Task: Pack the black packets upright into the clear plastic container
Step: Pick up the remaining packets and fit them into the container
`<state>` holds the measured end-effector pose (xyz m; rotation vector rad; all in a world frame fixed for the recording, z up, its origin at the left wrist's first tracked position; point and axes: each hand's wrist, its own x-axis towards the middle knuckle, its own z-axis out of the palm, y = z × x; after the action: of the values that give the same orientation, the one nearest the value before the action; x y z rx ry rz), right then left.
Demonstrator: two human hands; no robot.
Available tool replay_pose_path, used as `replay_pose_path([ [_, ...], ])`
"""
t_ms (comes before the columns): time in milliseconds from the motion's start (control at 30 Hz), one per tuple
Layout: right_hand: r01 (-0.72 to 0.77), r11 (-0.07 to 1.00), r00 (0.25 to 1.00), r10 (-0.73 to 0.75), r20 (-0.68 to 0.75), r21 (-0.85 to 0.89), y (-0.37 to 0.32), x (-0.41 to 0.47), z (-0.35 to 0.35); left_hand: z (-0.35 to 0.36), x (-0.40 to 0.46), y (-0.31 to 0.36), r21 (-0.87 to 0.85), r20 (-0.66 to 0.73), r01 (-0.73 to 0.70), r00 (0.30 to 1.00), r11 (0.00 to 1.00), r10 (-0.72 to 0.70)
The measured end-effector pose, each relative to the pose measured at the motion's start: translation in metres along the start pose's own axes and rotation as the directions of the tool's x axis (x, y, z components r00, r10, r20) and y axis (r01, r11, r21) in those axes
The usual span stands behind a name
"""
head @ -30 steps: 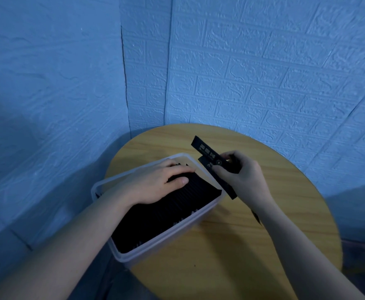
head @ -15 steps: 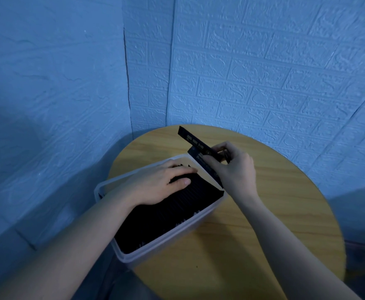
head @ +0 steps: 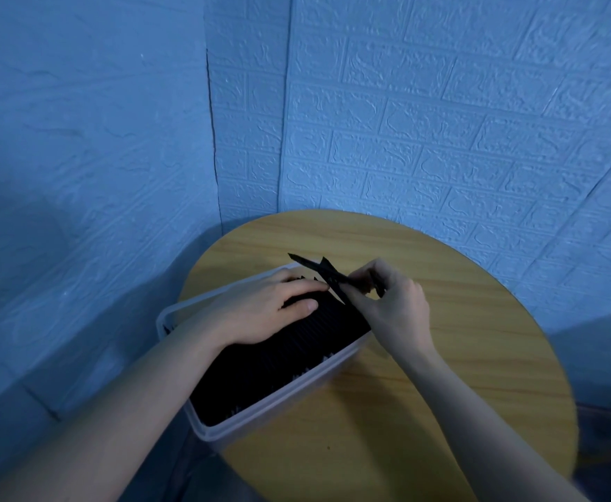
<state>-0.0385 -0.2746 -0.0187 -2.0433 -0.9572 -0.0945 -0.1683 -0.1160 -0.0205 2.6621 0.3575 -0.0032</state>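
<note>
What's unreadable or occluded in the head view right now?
- Packed packets, head view: the left hand rests on the far rows and hides them.
- Held packets: count unclear; the right hand covers their near ends, print too small.
- Container: near-left wall hidden behind the left forearm.

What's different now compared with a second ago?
The right hand has carried its black packets leftward, over the far end of the clear container, and turned them edge-on. The left hand still rests flat on the packed row; the container has not moved.
</note>
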Motion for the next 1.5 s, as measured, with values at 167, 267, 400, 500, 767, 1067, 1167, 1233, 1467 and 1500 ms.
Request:
replay_pose_path([
  [167,-0.029,0.997,1.0,0.028,0.013,0.07,0.007,-0.003,-0.004,0.0,-0.001,0.0,-0.001,0.001,0.005,1.0,1.0,-0.005],
  [267,-0.057,0.991,0.998,0.053,0.033,0.122,0.01,-0.005,-0.01,-0.001,-0.002,0.0,-0.005,0.004,0.009,1.0,1.0,-0.009],
  [400,-0.044,0.984,0.999,0.039,0.036,0.172,0.01,-0.007,-0.012,-0.001,-0.001,0.002,-0.013,0.01,0.013,1.0,1.0,-0.013],
  [500,-0.058,0.965,0.998,0.052,0.031,0.255,0.01,-0.007,-0.012,0.0,-0.001,0.001,-0.026,0.009,0.009,1.0,1.0,-0.009],
  [767,-0.074,0.951,0.997,0.064,0.045,0.301,0.005,-0.01,-0.017,-0.002,-0.001,0.002,-0.011,0.012,0.0,1.0,1.0,0.0],
  [1067,-0.084,0.942,0.996,0.071,0.051,0.324,0.011,-0.016,-0.02,-0.01,0.014,0.012,0.083,0.051,0.027,0.998,0.996,-0.031],
  [1167,-0.09,0.937,0.996,0.081,0.041,0.338,0.011,-0.019,-0.02,-0.008,0.018,0.011,0.095,0.089,0.008,0.996,0.995,-0.017],
  [1233,-0.096,0.926,0.995,0.088,0.039,0.364,0.009,-0.021,-0.021,-0.01,0.016,0.008,0.038,0.104,-0.005,0.995,0.999,0.001],
  [1467,-0.113,0.919,0.993,0.114,0.02,0.377,0.007,-0.032,-0.035,-0.017,-0.033,-0.005,0.029,-0.047,0.01,0.999,1.0,-0.009],
  [1500,-0.119,0.919,0.992,0.121,0.017,0.375,0.006,-0.033,-0.035,-0.012,-0.039,-0.003,0.09,0.027,0.013,1.0,0.996,-0.015],
])
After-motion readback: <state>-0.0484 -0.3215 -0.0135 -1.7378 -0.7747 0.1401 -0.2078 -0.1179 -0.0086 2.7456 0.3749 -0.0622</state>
